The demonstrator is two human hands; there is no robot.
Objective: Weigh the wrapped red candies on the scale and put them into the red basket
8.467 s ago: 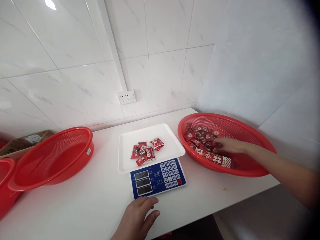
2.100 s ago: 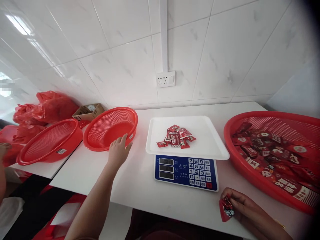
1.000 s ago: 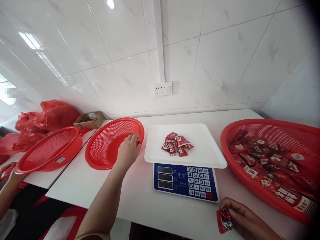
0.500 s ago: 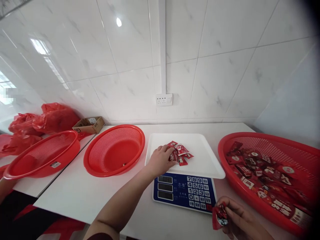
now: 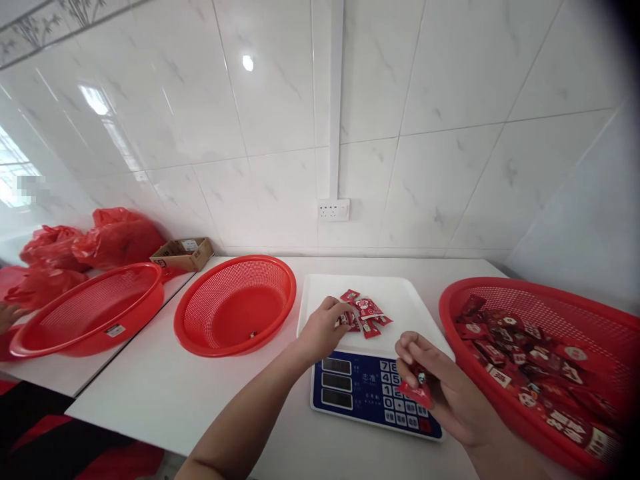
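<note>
A blue electronic scale (image 5: 357, 392) with a white tray (image 5: 406, 301) stands mid-table. A small heap of red candy packets (image 5: 368, 311) lies on the tray. My left hand (image 5: 320, 329) rests on the tray, its fingers curled onto the left side of the heap. Over the scale's keypad, my right hand (image 5: 437, 387) pinches a red candy packet (image 5: 416, 393). To the right is a large red basket (image 5: 550, 303) filled with more red packets (image 5: 520, 350). Left of the scale, a red mesh basket (image 5: 235, 310) holds one tiny dark item.
Another red basket (image 5: 85, 310) sits on a neighbouring table at the left, and someone else's hand (image 5: 7, 315) touches its far edge. Behind it are a cardboard box (image 5: 183, 252) and red plastic bags (image 5: 95, 237). A wall socket (image 5: 333, 210) is on the tiled wall.
My right hand has risen from the table's front edge to above the keypad, still holding its packet. My left hand stays on the heap, fingers curled more tightly.
</note>
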